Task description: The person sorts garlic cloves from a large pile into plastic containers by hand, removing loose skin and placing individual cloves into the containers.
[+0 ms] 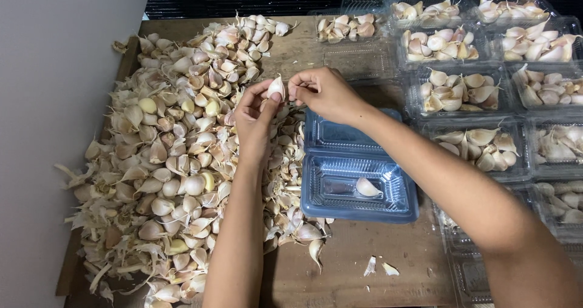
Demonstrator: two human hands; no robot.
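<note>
Wooden table point(340, 265); left hand point(255, 116) pinching 1 clove point(276, 87); right hand point(325, 92) touching (tray point(340, 208): 1 clove).

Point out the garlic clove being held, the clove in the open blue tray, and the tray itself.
held garlic clove point(276, 88), head view, its middle.
clove in tray point(367, 188), head view, its middle.
blue tray point(358, 212), head view, front rim.
</note>
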